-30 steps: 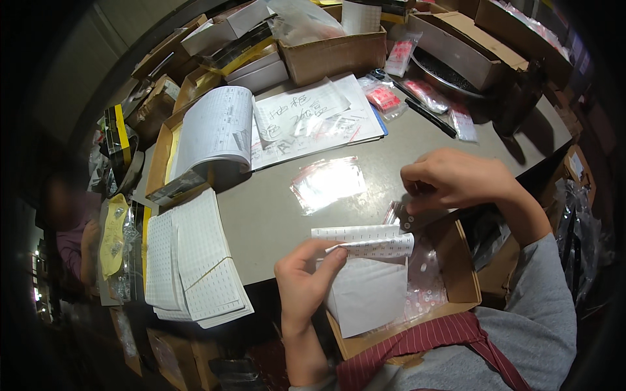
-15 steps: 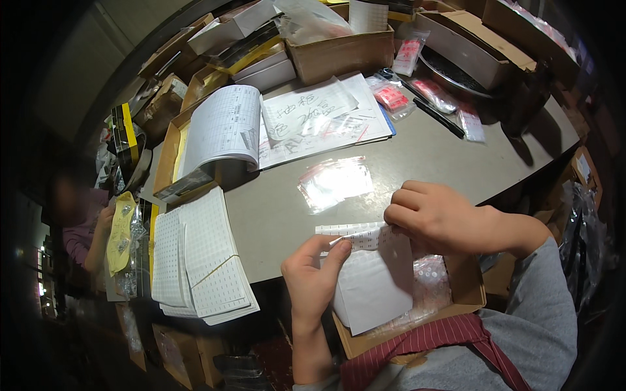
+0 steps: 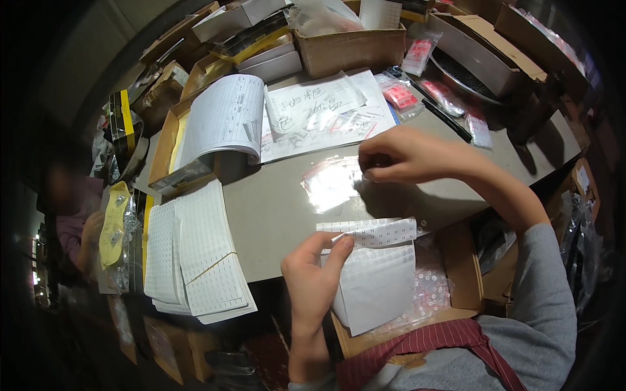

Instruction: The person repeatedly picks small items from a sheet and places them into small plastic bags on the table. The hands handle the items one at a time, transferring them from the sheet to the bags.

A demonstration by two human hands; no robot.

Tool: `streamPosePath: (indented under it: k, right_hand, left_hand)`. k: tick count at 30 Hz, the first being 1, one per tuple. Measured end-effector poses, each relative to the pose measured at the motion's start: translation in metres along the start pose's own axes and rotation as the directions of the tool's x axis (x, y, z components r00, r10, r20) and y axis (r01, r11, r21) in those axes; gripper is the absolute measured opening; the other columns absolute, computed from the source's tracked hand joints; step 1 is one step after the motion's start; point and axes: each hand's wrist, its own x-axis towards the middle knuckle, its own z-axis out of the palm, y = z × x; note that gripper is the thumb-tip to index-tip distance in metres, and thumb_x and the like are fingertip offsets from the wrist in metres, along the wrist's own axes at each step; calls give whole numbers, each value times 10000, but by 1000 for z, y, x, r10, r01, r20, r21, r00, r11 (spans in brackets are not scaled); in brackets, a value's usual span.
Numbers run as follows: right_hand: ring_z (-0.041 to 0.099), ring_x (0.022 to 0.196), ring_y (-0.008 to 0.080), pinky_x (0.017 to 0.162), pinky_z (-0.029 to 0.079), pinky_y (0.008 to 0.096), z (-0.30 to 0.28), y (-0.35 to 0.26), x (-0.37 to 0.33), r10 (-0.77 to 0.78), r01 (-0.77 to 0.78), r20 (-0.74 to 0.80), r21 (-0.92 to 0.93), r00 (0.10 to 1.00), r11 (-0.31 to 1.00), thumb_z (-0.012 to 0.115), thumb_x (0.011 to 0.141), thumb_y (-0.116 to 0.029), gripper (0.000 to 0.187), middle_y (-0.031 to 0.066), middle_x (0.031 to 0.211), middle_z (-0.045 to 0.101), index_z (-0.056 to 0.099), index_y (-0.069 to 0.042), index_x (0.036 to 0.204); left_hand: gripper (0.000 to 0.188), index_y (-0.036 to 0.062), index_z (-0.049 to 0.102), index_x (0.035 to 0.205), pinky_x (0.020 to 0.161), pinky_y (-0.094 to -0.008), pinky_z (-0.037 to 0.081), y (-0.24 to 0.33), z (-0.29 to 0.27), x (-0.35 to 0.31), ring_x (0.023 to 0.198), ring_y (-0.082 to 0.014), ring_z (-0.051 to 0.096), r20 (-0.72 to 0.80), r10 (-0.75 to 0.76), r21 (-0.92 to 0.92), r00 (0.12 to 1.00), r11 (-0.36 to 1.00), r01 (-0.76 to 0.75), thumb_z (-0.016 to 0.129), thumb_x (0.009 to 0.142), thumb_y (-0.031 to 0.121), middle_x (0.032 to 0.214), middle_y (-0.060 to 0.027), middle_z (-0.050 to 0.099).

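Observation:
My left hand [image 3: 313, 274] pinches a white sheet of small round stickers [image 3: 385, 233] between thumb and fingers near the table's front edge. The sheet's top strip is bent over, with the printed rows facing up and plain white backing below. Over the right edge of a stack of small clear plastic bags [image 3: 329, 186] hovers my right hand [image 3: 404, 156], its fingers curled together; whatever may be between the fingertips is hidden. Under the sticker sheet, a cardboard box [image 3: 464, 277] holds clear bags with small round stickers on them [image 3: 424, 293].
Banded sticker sheets [image 3: 212, 260] lie at the left. Behind them, a box [image 3: 163, 153] carries an open form pad [image 3: 225, 120]. Papers [image 3: 313, 140], a black pen [image 3: 447, 120] and red-printed bag packs [image 3: 401, 98] lie farther back. Another person [image 3: 75, 221] sits far left.
My right hand has let go of the sticker sheet and moved up and left to the clear bags. The left hand keeps its pinch. The view has shifted slightly.

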Motion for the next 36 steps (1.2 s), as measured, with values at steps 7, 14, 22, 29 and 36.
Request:
streamPosePath:
  k: [7,14,22,29,36]
  right_hand:
    - [675,855,414,772,523,472,4,13,20,218,-192,20,-402,976,895,746,875,-265,340,230,884,695,662,51,968]
    - [665,825,373,750,515,441,-5,17,16,-19,27,66,-129,998,991,730,891,-135,206,186,881,683,622,20,973]
    - [651,900,393,799,518,486,28,22,15,-184,145,-50,-428,982,892,661,846,-40,142,185,915,663,582,23,946]
    - [654,859,356,755,521,444,16,-8,-1,-78,42,-92,-348,993,936,739,887,-156,217,158,898,648,595,-4,944]
    - [673,957,396,843,544,478,53,-42,-15,-199,200,15,-74,980,977,711,785,-73,293,193,1000,664,626,20,1049]
  left_hand:
    - [146,-49,770,1015,645,-205,455,2,-1,-2,748,-56,601,-5,18,30,1000,999,-18,768,902,43,867,-21,732]
    - [143,-50,767,1014,675,-210,474,-3,0,-2,764,-70,619,21,34,-42,999,999,-33,766,896,31,875,-26,731]
    - [126,-29,767,988,754,-272,535,6,-4,-4,822,-143,704,76,22,28,997,999,-24,784,898,59,891,-100,768]
    - [119,-17,766,978,741,-279,554,-7,-7,-8,808,-163,721,78,107,24,991,994,-109,793,877,39,901,-110,763]
    - [100,-20,752,947,718,-278,546,-4,-5,-7,777,-163,703,93,141,43,986,988,-145,794,869,28,869,-102,743]
